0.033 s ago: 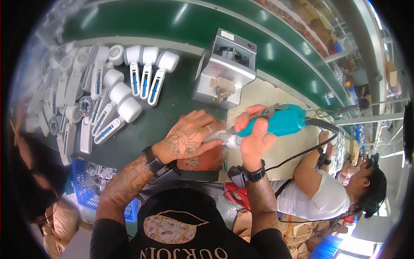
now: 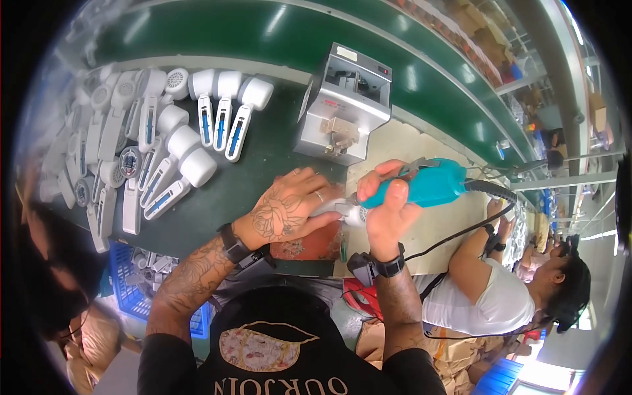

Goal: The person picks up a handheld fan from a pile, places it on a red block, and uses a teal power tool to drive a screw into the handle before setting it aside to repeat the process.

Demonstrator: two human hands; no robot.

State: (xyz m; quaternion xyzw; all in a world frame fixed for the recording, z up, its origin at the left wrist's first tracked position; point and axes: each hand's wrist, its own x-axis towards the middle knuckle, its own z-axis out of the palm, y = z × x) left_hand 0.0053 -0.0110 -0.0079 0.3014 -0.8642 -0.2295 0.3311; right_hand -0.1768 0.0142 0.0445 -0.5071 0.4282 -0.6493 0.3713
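My left hand [image 2: 286, 205] is closed round a white handheld fan [image 2: 356, 216], its fingers covering much of the piece. The fan lies low over the bench, beside a reddish-brown mat [image 2: 306, 245]. In my right hand [image 2: 390, 220] is a teal electric screwdriver [image 2: 421, 185], lying nearly level with its tip end toward the fan. My fingers partly hide the tip, so I cannot tell whether it touches a screw. Behind both hands stands a grey screw feeder [image 2: 345, 108]. To the left, several white fans [image 2: 240, 125] lie with long slots in their handles exposed, blue inside.
A black cable [image 2: 454, 238] runs from near my right wrist to the screwdriver's coiled cord [image 2: 495, 191]. A blue crate [image 2: 135, 293] with small parts stands below the bench at left. A co-worker [image 2: 484, 296] in a white shirt sits at right. Another person is at far left.
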